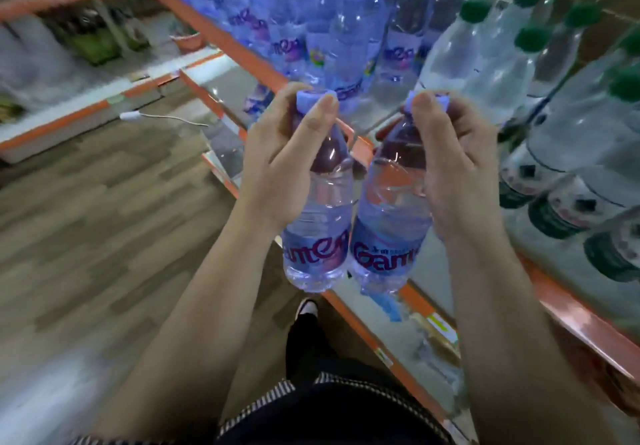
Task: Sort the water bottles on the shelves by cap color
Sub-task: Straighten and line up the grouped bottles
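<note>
The left hand (277, 164) grips one clear plastic lilac-capped water bottle (317, 226) by its neck in curled fingers (320, 122), the right hand (453, 174) likewise its twin bottle (388, 233); stand both among the lilac-capped shelf bottles (349, 28) just beyond the fingers, not the green-capped bottles (512, 56) rightward.

Head-worn camera, looking down, close

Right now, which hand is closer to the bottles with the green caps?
Right. The right hand, gripping a purple-capped bottle, is just left of the green-capped bottles on the shelf. The left hand grips a second purple-capped bottle farther left.
</note>
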Demonstrator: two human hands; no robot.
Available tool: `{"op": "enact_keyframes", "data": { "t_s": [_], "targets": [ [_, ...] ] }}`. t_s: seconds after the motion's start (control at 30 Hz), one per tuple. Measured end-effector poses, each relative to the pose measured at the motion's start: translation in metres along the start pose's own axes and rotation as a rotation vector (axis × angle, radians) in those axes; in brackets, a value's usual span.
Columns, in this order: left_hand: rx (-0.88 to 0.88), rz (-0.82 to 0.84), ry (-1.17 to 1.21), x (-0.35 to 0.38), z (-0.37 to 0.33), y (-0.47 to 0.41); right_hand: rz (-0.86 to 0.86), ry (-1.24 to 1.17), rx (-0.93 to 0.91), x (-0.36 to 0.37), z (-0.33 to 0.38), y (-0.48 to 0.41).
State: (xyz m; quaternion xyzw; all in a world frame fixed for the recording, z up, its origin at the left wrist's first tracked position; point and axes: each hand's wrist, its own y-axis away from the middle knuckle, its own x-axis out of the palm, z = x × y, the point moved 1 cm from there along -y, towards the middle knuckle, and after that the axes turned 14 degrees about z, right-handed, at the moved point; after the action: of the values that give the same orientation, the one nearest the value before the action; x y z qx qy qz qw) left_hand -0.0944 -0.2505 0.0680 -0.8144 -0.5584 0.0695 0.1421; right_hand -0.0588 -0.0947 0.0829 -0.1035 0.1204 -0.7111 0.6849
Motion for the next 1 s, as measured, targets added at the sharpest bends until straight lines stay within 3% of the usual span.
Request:
{"op": "enact_keyframes", "data": {
  "t_s": [0.4, 0.7, 0.87, 1.0],
  "targets": [
    [0.017, -0.246, -0.173, -0.146, 0.015, -0.129, 0.205, -0.069, -0.084, 0.095, -0.046, -0.203],
    [-0.074, -0.449, -0.236, -0.257, 0.045, -0.177, 0.327, -0.047, -0.049, 0.178, -0.096, -0.300],
    [-0.083, -0.413, -0.263, -0.330, 0.064, -0.214, 0.300, -0.016, -0.032, 0.228, -0.126, -0.355],
    [-0.084, -0.289, -0.245, -0.397, 0.070, -0.258, 0.191, 0.048, -0.035, 0.274, -0.139, -0.408]
  ]
}}
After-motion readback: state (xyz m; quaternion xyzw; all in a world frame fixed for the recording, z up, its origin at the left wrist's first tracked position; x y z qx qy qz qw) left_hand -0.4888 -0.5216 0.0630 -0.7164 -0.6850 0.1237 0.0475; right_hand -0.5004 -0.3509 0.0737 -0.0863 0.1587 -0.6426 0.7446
